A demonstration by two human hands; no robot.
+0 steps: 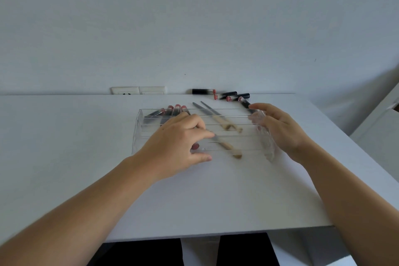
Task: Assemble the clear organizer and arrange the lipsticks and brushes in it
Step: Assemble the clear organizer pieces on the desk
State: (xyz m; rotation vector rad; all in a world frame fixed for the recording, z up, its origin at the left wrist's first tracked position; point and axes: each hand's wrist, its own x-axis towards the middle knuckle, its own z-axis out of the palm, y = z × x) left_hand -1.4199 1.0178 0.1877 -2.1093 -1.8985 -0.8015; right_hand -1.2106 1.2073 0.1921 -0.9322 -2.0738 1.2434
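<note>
Here, left hand (177,142) fingers curl, pinching a brush (224,147) inside the clear organizer (267,149) on the tabletop (64,147); right hand (278,129) fingers relaxed, touching its right end; loose lipsticks (228,95) beyond them.

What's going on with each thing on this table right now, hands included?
Clear organizer: lying flat on the table, dividers in.
Left hand: pinches a brush.
Brush in that grip: tilted across the dividers.
Two other brushes: lying slanted side by side.
Right hand: open, at the organizer's right end.
Four lipsticks: lined up at the far left.
Loose lipsticks: scattered behind, by the wall.
</note>
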